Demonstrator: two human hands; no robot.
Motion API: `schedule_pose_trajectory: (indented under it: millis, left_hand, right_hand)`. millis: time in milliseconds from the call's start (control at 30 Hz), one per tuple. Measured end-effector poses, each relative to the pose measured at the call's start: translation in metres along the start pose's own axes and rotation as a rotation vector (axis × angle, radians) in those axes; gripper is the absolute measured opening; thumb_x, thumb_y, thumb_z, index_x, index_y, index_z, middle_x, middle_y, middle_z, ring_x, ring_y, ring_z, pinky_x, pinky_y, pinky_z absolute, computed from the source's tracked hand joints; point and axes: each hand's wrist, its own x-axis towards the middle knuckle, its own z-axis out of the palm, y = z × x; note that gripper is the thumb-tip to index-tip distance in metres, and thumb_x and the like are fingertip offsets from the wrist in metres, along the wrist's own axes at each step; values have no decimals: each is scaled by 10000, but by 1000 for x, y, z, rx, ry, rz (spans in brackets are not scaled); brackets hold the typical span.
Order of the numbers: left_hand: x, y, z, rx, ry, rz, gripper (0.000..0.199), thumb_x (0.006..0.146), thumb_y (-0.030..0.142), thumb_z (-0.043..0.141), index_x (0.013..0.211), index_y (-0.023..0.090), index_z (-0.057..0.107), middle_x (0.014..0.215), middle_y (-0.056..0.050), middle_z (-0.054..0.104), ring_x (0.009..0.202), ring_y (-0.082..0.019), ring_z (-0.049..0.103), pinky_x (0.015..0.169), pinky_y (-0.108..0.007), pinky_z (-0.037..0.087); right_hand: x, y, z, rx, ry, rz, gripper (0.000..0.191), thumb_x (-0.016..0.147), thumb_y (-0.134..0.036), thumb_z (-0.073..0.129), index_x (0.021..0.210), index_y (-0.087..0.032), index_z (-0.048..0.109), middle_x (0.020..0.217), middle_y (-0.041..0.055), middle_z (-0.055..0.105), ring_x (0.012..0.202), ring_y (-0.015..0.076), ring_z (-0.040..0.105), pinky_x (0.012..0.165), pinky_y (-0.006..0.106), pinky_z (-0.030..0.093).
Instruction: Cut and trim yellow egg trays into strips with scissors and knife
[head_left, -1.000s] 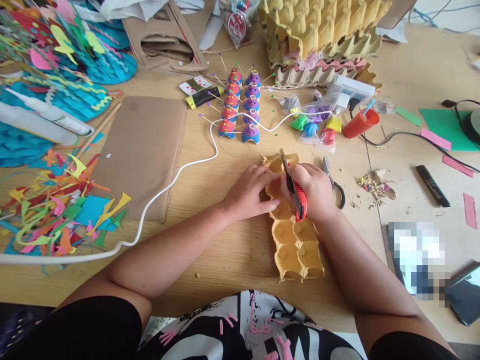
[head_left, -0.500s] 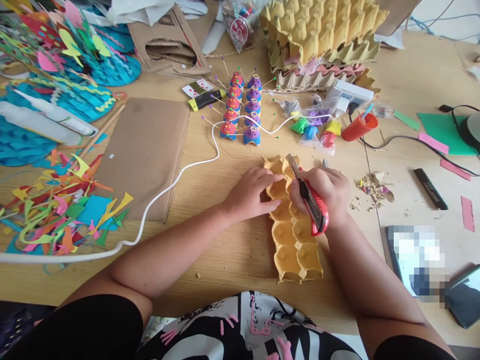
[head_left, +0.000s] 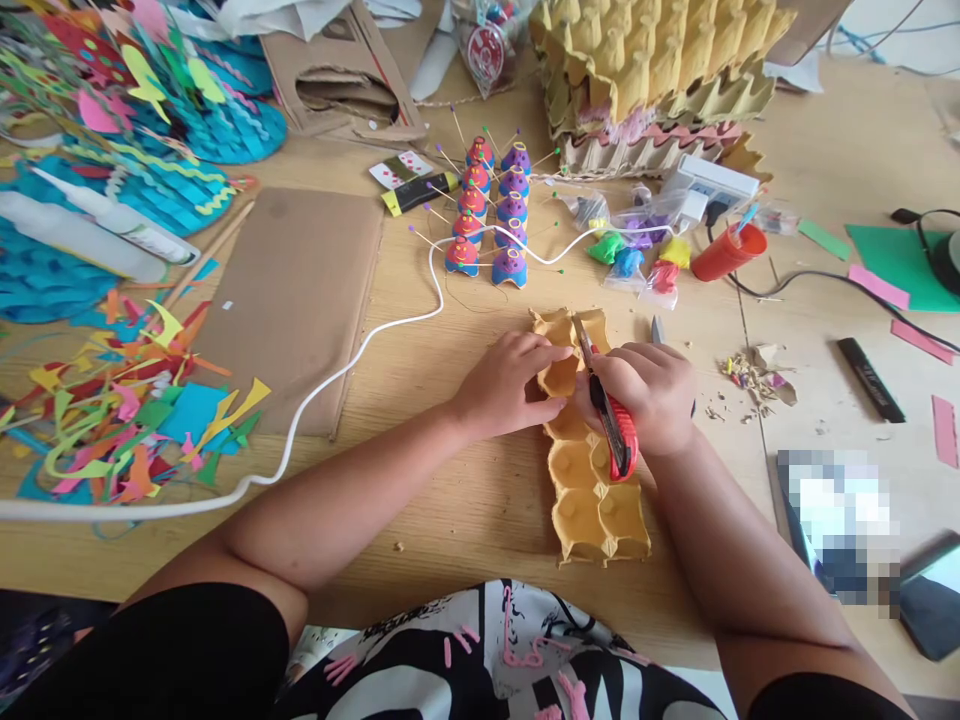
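A yellow egg-carton strip, two cups wide, lies lengthwise on the wooden table in front of me. My left hand rests at its left edge, thumb and fingers apart on the upper cups. In my right hand is a red and black box cutter, its blade pointing away from me over the upper cups, near the strip's middle ridge. Whether the blade tip touches the carton cannot be made out. Part of the strip is hidden under my right hand.
Two rows of red and purple figures with pins stand beyond the strip, crossed by a white cable. Left are cardboard and paper scraps. Egg trays are stacked behind; a red cup and black marker are right.
The box cutter has turned more upright, its handle end shifting left and slightly down with my right hand. The whole view has shifted slightly; my left hand keeps its place on the carton.
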Motion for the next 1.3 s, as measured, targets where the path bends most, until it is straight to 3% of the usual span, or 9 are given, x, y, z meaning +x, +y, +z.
schedule_pose_trajectory:
  millis: [433,633,900,1133,1300]
  left_hand:
    - [0,-2,1,-7,-9,8,517,867,367,729,1339,214,586,1230,-114,653,1206,-294,578,1075,-473,461]
    - [1,-1,1,-11,-25,-31,505,845,360,740,1317,249,599,1225,-96,654,1209,-298,579,1073,-492,470]
    - [1,0,1,-2,-4,-17,497,853,360,729,1310,193,628,1209,-108,666,1172,-286,590,1046,-463,482]
    - [2,3,0,0,-3,-46,491,827,341,746,1297,246,636,1188,-83,672,1154,-286,591,1038,-472,493]
    - [1,1,0,2,3,-9,514,830,337,751,1314,217,623,1206,-102,673,1168,-293,586,1054,-475,486]
  right_hand:
    - [2,-2,-4,-29,-18,-46,151,797,-184,568,677,-232,489,515,-51,462,511,120,349,527,285,267]
    - [0,1,-1,-19,-143,1,113,763,-214,569,672,-230,504,531,-41,469,521,121,352,541,289,265]
    - [4,-1,1,18,-126,33,133,774,-211,561,660,-226,494,529,-32,461,503,121,347,525,284,273]
    - [3,1,6,46,-195,113,188,840,-243,535,655,-226,507,543,-14,501,516,133,398,539,290,305]
    - [-1,6,14,73,-169,147,209,869,-250,504,662,-223,513,561,-7,505,521,135,396,542,304,314]
